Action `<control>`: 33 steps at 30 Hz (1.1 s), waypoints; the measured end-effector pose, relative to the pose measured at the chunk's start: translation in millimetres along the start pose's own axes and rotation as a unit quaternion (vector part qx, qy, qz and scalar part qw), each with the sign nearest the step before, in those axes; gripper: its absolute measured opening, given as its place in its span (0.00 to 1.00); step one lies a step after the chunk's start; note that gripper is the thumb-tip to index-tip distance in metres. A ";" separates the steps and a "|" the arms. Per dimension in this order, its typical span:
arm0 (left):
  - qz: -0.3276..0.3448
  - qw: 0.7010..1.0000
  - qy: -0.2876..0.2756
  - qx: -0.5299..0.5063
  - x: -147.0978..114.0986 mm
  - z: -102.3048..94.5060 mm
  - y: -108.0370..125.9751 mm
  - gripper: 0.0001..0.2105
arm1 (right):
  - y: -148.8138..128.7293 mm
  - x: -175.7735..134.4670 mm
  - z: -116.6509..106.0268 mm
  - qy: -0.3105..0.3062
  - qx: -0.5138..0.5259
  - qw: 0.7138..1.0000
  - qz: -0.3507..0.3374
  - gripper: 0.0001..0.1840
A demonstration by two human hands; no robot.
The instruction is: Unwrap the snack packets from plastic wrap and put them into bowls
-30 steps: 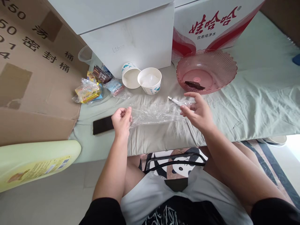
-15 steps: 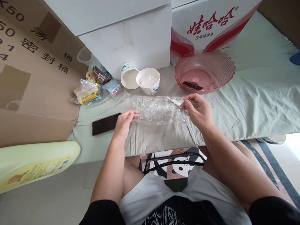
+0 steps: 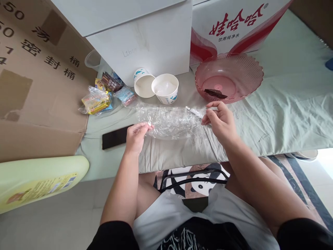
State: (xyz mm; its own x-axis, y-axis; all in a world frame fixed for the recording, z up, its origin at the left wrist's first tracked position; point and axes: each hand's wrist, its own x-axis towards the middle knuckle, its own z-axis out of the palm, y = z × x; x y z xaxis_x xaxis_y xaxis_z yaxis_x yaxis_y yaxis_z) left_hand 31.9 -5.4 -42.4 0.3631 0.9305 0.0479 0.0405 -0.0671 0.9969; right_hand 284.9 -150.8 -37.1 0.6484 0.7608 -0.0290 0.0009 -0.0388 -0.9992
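Observation:
A crinkled sheet of clear plastic film (image 3: 171, 121) lies stretched across the cloth between my hands. My left hand (image 3: 136, 135) pinches its left edge between thumb and fingers, just beside a black phone (image 3: 114, 136). At the other end my right hand (image 3: 221, 121) has thumb and lower fingers closed on the film's right edge, with the index finger raised. A narrow white strip (image 3: 194, 111) lies on the film near those fingertips. Beyond the right hand stands a pink ribbed bowl (image 3: 244, 78) with dark flat pieces (image 3: 215, 93) in it.
Two paper cups stand behind the film: one upright (image 3: 171, 99) with something clear inside, one tipped over (image 3: 140, 73). Several snack packets (image 3: 96, 102) lie at left near a large cardboard box (image 3: 39, 104). White boxes (image 3: 156, 45) line the back. A yellow-green bottle (image 3: 47, 177) is at lower left.
My left hand has shifted slightly left, and the film spreads farther left. My right index finger has lifted a little. The bowl and cups are in the same places.

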 end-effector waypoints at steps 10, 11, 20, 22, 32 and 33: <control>-0.096 0.993 0.063 -0.028 2.5 5.6 14.0 0.12 | 0.3 0.2 1.6 -0.017 0.001 0.999 0.036 0.16; -0.104 0.992 0.065 -0.023 2.0 6.1 15.4 0.11 | 0.5 0.3 1.6 -0.018 0.000 0.999 0.037 0.16; -0.130 0.989 0.072 -0.020 -0.2 8.5 18.9 0.10 | 5.5 0.6 -2.6 -0.073 -0.011 0.997 0.011 0.23; -0.120 0.990 0.072 -0.008 -0.2 9.5 18.3 0.11 | 5.9 0.0 -4.6 -0.108 0.003 0.994 0.002 0.26; -0.113 0.987 0.115 -0.028 1.5 10.9 17.4 0.18 | 7.4 -2.7 -0.3 -0.182 -0.003 0.983 -0.031 0.29; -0.113 0.986 0.115 -0.030 1.5 10.5 17.6 0.18 | 8.6 -1.9 1.0 -0.160 -0.005 0.987 -0.029 0.26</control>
State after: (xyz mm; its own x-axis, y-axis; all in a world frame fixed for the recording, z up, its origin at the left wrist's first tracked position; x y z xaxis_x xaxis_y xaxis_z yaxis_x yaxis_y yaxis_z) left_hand 42.9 -9.0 -25.4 0.1305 0.9767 -0.1703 0.0396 0.1665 0.9853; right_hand 282.9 -152.0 -45.6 0.3732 0.9275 0.0197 0.0397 0.0053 -0.9992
